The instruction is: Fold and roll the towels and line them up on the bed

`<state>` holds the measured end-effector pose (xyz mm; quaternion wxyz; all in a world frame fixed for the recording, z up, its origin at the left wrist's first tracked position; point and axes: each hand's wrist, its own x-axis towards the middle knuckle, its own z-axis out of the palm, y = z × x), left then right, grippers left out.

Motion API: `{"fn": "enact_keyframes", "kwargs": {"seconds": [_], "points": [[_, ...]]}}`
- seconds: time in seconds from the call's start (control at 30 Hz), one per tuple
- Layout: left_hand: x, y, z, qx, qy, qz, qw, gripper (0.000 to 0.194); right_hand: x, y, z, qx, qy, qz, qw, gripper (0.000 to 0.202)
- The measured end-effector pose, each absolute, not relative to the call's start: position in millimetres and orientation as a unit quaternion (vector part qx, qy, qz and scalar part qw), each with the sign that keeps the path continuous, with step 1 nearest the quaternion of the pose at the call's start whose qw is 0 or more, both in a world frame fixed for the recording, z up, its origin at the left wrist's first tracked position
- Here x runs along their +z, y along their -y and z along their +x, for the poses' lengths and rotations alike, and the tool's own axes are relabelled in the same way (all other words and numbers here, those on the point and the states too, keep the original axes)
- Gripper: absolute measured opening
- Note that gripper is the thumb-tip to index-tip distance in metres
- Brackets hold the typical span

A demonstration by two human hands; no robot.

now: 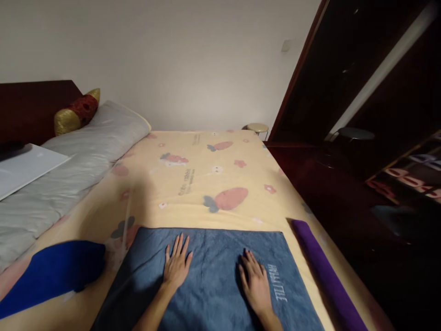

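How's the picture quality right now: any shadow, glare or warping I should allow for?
Head view: dim, warm light; a soft shadow falls across the bedsheet above the blue towel; the right side by the dark cabinet is nearly black; straight edges bow from wide-angle distortion; both hands, left hand and right hand, look sharp enough.

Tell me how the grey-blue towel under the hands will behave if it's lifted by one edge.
The towel would probably go floppy and drape: it lies flat with soft creases on the bed. It looks plush, so likely not slippery under the left hand and right hand. Spread flat, it shouldn't roll, unlike the purple roll beside it.
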<state>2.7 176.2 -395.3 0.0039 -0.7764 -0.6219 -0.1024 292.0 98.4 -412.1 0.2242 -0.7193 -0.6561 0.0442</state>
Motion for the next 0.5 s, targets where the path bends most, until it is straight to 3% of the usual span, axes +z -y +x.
{"fn": "enact_keyframes", "kwargs": {"seconds": [0.2,0.3,0.4,0.5], "points": [[-399.3,-188.1,-24.6,-0.099,0.676,-0.729,0.041,0.054,-421.0,-135.7,290.2,0.037,0.654,-0.732,0.187,0.057],[-402.6,-194.6,-36.3,-0.072,0.701,-0.709,0.011,0.052,-425.8,-141.7,289.8,0.054,0.664,-0.727,0.167,0.057],[-401.0,-198.4,-55.2,-0.078,0.695,-0.713,-0.047,0.051,-420.9,-142.4,307.9,0.112,0.663,-0.720,0.172,0.055],[-397.9,-189.8,-87.7,-0.136,0.696,-0.705,0.000,0.052,-417.4,-137.1,345.9,0.097,0.628,-0.746,0.199,0.057]]}}
